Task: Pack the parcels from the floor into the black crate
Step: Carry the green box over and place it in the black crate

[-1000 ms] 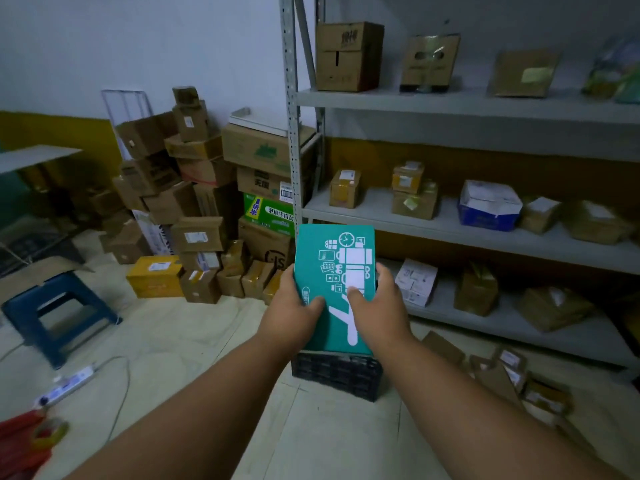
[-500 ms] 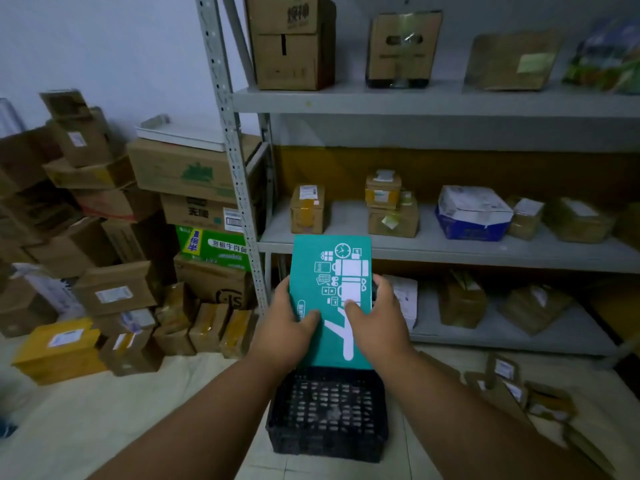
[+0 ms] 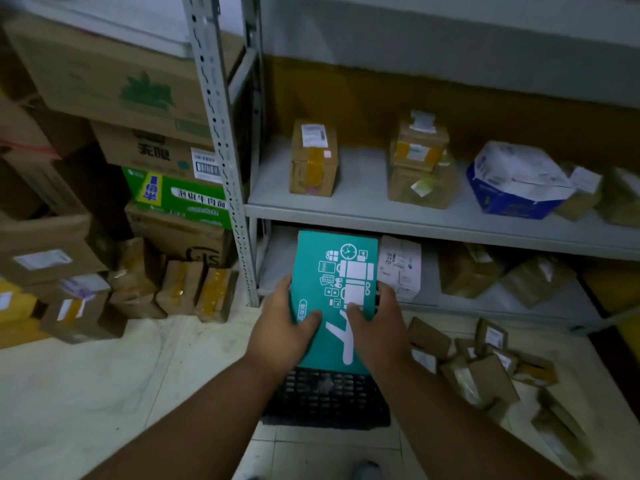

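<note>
The teal parcel (image 3: 334,296) is held in the air directly above the black crate (image 3: 327,398), its long axis running away from the person, far end tipped up toward the shelf (image 3: 415,216); the left hand (image 3: 282,332) and right hand (image 3: 379,332) clamp its near end from either side, thumbs on top. The crate lies straight below, so the judgement is a plain lowering; more parcels (image 3: 481,368) lie on the floor to the right.
</note>
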The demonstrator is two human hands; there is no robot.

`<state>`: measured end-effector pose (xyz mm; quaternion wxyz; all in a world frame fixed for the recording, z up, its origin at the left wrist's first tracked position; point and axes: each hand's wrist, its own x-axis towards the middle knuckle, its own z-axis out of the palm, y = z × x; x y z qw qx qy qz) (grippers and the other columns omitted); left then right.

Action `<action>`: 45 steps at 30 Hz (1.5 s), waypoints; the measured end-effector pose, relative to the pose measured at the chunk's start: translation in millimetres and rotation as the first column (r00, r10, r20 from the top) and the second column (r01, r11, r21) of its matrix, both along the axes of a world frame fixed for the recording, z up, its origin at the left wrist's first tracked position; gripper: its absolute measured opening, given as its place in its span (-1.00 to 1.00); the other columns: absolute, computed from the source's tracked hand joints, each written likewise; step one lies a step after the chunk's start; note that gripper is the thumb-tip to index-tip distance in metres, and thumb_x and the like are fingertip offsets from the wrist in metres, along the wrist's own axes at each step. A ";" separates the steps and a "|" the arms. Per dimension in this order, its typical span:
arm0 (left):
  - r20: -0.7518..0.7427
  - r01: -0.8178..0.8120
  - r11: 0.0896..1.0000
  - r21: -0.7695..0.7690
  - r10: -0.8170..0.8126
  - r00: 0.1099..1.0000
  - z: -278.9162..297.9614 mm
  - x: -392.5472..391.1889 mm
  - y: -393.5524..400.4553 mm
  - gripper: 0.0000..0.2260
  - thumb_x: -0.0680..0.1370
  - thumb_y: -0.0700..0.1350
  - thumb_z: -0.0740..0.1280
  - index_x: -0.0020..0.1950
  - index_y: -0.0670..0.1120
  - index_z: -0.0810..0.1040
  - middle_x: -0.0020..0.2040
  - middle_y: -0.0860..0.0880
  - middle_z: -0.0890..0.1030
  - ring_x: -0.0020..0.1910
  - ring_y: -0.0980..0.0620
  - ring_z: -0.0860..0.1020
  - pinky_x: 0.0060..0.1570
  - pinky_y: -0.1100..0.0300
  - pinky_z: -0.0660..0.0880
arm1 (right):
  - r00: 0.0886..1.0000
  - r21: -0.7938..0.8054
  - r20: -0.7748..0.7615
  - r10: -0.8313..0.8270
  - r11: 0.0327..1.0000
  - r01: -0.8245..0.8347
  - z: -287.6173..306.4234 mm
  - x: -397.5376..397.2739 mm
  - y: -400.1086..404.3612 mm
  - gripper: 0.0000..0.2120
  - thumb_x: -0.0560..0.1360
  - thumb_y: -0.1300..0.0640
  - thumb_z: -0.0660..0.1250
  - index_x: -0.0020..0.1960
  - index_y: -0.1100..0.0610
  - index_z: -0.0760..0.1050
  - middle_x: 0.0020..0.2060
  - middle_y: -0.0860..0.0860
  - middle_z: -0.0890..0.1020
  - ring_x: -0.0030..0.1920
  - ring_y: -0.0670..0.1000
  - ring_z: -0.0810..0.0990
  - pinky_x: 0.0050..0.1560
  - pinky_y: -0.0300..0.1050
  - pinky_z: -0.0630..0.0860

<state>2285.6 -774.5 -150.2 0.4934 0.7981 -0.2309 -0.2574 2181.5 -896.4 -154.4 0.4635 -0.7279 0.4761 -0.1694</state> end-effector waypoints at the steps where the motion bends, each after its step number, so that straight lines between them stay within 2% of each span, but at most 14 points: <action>1: -0.010 -0.007 1.000 0.007 0.007 1.000 -15.6 4.1 -5.1 -0.47 0.42 0.04 0.41 0.29 0.41 0.30 0.21 0.16 0.55 0.11 0.17 0.59 0.04 -0.02 0.61 | 1.000 0.024 -0.011 0.004 1.000 -0.004 -16.4 4.8 -5.1 -0.64 0.55 0.10 0.35 0.31 -0.01 0.37 0.07 -0.12 0.55 -0.19 -0.29 0.48 -0.36 -0.47 0.35; 5: 0.060 -0.090 0.992 0.088 0.085 0.995 -83.2 13.4 -22.6 -0.47 0.49 0.14 0.38 0.41 0.33 0.28 0.25 0.20 0.47 0.17 0.21 0.52 0.05 0.09 0.61 | 0.999 0.192 -0.020 -0.026 0.981 0.030 -96.7 25.8 -27.7 -0.69 0.53 -0.04 0.39 0.22 0.05 0.46 0.03 -0.05 0.65 -0.16 -0.22 0.59 -0.40 -0.46 0.44; 7: 0.034 -0.136 0.987 0.082 0.134 0.990 -115.0 13.4 -30.8 -0.55 0.52 0.10 0.37 0.38 0.28 0.35 0.24 0.27 0.48 0.16 0.22 0.52 -0.01 0.17 0.62 | 0.997 0.290 -0.045 -0.065 0.954 0.075 -137.8 34.2 -38.8 -0.61 0.49 -0.16 0.39 0.21 0.04 0.50 0.00 -0.02 0.68 -0.12 -0.07 0.67 -0.23 -0.19 0.61; 9: -0.034 -0.162 0.977 0.142 0.168 0.985 -147.7 14.3 -38.7 -0.61 0.54 0.06 0.37 0.35 0.21 0.40 0.23 0.26 0.49 0.12 0.19 0.56 -0.12 0.25 0.63 | 0.992 0.351 -0.091 -0.085 0.930 0.112 -172.3 40.2 -45.7 -0.58 0.47 -0.20 0.40 0.20 0.04 0.48 0.01 -0.01 0.67 -0.08 -0.01 0.67 -0.09 -0.05 0.63; 12: -0.085 -0.115 0.958 0.262 0.141 0.986 -209.2 18.1 -46.5 -0.69 0.58 0.06 0.29 0.33 0.16 0.42 0.24 0.16 0.54 0.12 0.06 0.60 -0.10 0.11 0.66 | 0.985 0.352 -0.149 -0.091 0.926 0.139 -221.8 46.3 -51.7 -0.60 0.50 -0.10 0.42 0.20 0.09 0.43 0.01 -0.02 0.59 -0.11 -0.01 0.57 -0.19 -0.20 0.48; 15: -0.064 -0.066 0.922 0.381 0.098 0.993 -279.3 23.3 -50.5 -0.69 0.61 0.07 0.21 0.36 0.14 0.41 0.25 0.07 0.50 0.19 0.00 0.55 0.06 0.00 0.62 | 0.978 0.307 -0.202 -0.046 0.946 0.108 -279.0 53.7 -54.9 -0.59 0.51 -0.04 0.43 0.25 0.10 0.40 0.06 -0.01 0.58 -0.10 -0.02 0.54 -0.33 -0.32 0.36; 17: -0.023 -0.081 0.867 0.492 0.106 0.994 -331.2 28.0 -52.3 -0.66 0.62 0.06 0.19 0.40 0.12 0.38 0.24 0.00 0.45 0.20 -0.02 0.51 0.18 -0.01 0.56 | 0.975 0.294 -0.223 -0.022 0.952 0.089 -327.0 56.5 -56.9 -0.57 0.51 -0.03 0.43 0.28 0.08 0.39 0.06 -0.03 0.58 -0.09 -0.03 0.54 -0.31 -0.30 0.40; 21: -0.082 -0.069 0.814 0.576 0.141 0.987 -438.3 21.5 -52.0 -0.74 0.63 -0.01 0.18 0.32 0.11 0.39 0.21 0.00 0.50 0.15 -0.01 0.52 0.12 -0.08 0.58 | 0.962 0.340 -0.266 -0.061 0.928 0.153 -436.9 47.8 -56.3 -0.52 0.48 0.03 0.46 0.32 0.08 0.38 0.03 -0.03 0.57 -0.10 -0.01 0.59 -0.15 -0.13 0.53; 24: -0.031 -0.043 0.803 0.594 0.076 0.997 -511.4 14.5 -48.8 -0.58 0.59 -0.08 0.25 0.42 0.11 0.23 0.30 -0.04 0.47 0.23 -0.06 0.51 0.15 -0.12 0.56 | 0.950 0.356 -0.301 -0.077 0.915 0.187 -518.1 42.2 -49.8 -0.56 0.50 0.05 0.45 0.31 0.08 0.39 0.02 -0.01 0.59 -0.22 -0.13 0.55 -0.31 -0.20 0.47; 27: -0.036 0.121 0.717 0.686 -0.133 0.990 -564.4 16.8 -50.2 -0.32 0.55 -0.08 0.31 0.48 0.27 -0.03 0.35 -0.15 0.37 0.27 -0.17 0.45 0.15 -0.17 0.54 | 0.941 0.348 -0.336 -0.044 0.922 0.168 -580.7 44.7 -46.4 -0.63 0.54 0.05 0.40 0.29 0.07 0.41 -0.06 -0.04 0.55 -0.29 -0.18 0.48 -0.39 -0.26 0.40; 31: -0.152 0.273 0.574 0.772 -0.251 0.956 -620.3 29.4 -55.0 -0.29 0.55 0.00 0.30 0.48 0.32 -0.12 0.32 -0.21 0.33 0.24 -0.24 0.44 0.10 -0.16 0.55 | 0.930 0.375 -0.368 0.007 0.916 0.141 -645.1 53.0 -40.7 -0.64 0.57 0.08 0.37 0.32 0.11 0.40 0.09 0.04 0.59 -0.25 -0.08 0.51 -0.33 -0.21 0.43; 37: -0.283 0.365 0.427 0.827 -0.245 0.927 -668.7 36.4 -52.3 -0.21 0.55 0.01 0.32 0.55 0.24 -0.20 0.42 -0.29 0.20 0.33 -0.29 0.36 0.20 -0.13 0.49 | 0.920 0.435 -0.377 0.106 0.897 0.075 -700.5 61.1 -24.5 -0.61 0.57 0.16 0.37 0.36 0.19 0.40 0.21 0.13 0.57 0.10 0.14 0.59 -0.11 -0.13 0.50; 40: -0.309 0.370 0.368 0.853 -0.216 0.926 -682.0 36.7 -52.0 -0.22 0.56 0.01 0.30 0.57 0.16 -0.19 0.48 -0.32 0.08 0.40 -0.33 0.27 0.26 -0.20 0.43 | 0.905 0.456 -0.392 0.165 0.889 0.036 -719.5 65.0 -17.3 -0.61 0.57 0.20 0.35 0.36 0.21 0.37 0.22 0.17 0.56 0.08 0.11 0.57 0.03 -0.05 0.55; 45: -0.288 0.370 0.267 0.890 -0.299 0.910 -691.7 40.2 -54.6 -0.27 0.58 0.00 0.26 0.59 0.06 -0.16 0.51 -0.38 0.02 0.45 -0.37 0.18 0.30 -0.23 0.39 | 0.895 0.462 -0.392 0.213 0.887 -0.009 -732.1 66.4 -18.5 -0.66 0.56 0.23 0.36 0.30 0.20 0.39 0.18 0.15 0.58 0.01 0.05 0.55 0.00 -0.07 0.54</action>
